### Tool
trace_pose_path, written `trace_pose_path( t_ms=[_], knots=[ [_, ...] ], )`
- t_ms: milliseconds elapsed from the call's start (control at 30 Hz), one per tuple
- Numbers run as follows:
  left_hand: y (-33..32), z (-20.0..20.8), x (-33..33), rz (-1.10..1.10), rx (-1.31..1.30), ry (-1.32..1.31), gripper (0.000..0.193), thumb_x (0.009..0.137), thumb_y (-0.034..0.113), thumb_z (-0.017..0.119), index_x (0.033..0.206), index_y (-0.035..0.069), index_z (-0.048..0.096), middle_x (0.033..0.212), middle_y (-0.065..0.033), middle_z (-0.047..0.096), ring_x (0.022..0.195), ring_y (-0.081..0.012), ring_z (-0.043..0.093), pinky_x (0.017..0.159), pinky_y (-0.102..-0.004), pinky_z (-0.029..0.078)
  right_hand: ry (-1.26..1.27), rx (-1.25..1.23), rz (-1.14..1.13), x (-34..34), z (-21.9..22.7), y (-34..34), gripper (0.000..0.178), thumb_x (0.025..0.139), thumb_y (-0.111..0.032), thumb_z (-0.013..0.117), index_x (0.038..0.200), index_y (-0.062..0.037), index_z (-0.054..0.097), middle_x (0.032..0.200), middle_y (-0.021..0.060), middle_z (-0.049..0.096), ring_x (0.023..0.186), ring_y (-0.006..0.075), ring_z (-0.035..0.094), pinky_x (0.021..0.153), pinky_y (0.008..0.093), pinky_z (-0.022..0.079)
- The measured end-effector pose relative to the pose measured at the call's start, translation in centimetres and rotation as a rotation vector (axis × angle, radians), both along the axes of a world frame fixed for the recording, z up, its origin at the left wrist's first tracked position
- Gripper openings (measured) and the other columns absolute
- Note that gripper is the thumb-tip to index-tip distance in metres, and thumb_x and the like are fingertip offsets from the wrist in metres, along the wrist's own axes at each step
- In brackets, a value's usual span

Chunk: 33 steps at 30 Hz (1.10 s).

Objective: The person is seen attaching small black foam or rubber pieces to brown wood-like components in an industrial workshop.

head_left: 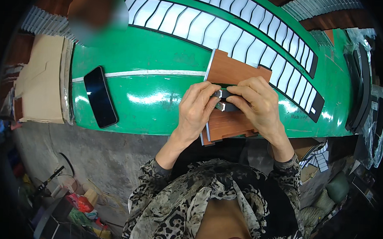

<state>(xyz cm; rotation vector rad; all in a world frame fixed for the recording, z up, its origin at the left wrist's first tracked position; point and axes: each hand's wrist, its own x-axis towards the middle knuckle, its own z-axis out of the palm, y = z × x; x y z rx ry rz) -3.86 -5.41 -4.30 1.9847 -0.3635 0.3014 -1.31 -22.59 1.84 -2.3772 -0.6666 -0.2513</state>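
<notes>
The left hand (193,106) and right hand (260,101) pinch a small black piece (225,94) with a bright end between their fingertips, over brown panels (234,69) by the near edge of the green counter (160,54). Steady, level fingertips would probably suit such fine work. Dark lettering (299,117) marks the counter's right side.

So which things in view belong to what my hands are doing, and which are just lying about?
Seem to belong:
small dark piece, pinched by the left hand and right hand
brown wood-look panel under the hands
possibly the white-segmented strips beyond

Seem just lying about:
dark phone, on the green table
cardboard, at the left
</notes>
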Motion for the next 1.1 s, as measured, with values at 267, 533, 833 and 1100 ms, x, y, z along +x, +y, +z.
trace_pose_path(
  t_ms=[267, 533, 833, 1100],
  knots=[
    [0.0, 0.0, -0.2, 0.004, 0.002, -0.005, 0.025, 0.078, -0.003, 0.066, 0.103, -0.001, 0.060, 0.101, -0.0137, 0.059, 0.081, -0.0233, 0.061, 0.063, -0.0302, 0.051, 0.047, 0.015, -0.001, -0.3, -0.3, -0.1, 0.023, 0.065, -0.012, 0.076, 0.084, -0.0055, 0.067, 0.073, 0.0045, 0.055, 0.069, 0.0208, 0.055, 0.058, 0.0336, 0.046],
    [0.0, 0.3, 0.1, 0.020, 0.033, -0.036, 0.029, 0.076, -0.004, 0.066, 0.104, 0.001, 0.061, 0.098, -0.0136, 0.059, 0.079, -0.0250, 0.061, 0.064, -0.0311, 0.050, 0.296, 0.291, -0.162, -0.4, 0.5, -2.6, 0.030, 0.074, -0.007, 0.071, 0.103, -0.0017, 0.066, 0.093, 0.0103, 0.065, 0.079, 0.0188, 0.062, 0.066, 0.0275, 0.048],
    [0.3, 0.4, 0.1, -0.045, 0.297, -0.292, 0.037, 0.065, -0.003, 0.066, 0.100, 0.009, 0.067, 0.094, -0.0129, 0.060, 0.077, -0.0263, 0.059, 0.062, -0.0354, 0.047, 0.249, 0.374, -0.624, 0.5, -0.5, -11.4, 0.015, 0.086, -0.007, 0.061, 0.098, -0.0001, 0.068, 0.079, 0.0072, 0.068, 0.069, 0.0095, 0.061, 0.060, 0.0209, 0.046],
    [0.4, 0.9, -0.2, -0.096, 0.407, -0.317, 0.038, 0.067, -0.009, 0.063, 0.101, 0.007, 0.064, 0.093, -0.0131, 0.059, 0.076, -0.0275, 0.059, 0.061, -0.0359, 0.047, -0.072, -0.144, -0.732, 8.0, -4.1, -25.4, 0.015, 0.079, -0.011, 0.065, 0.092, -0.0026, 0.069, 0.081, 0.0125, 0.068, 0.070, 0.0249, 0.064, 0.066, 0.0332, 0.050]
  ],
)
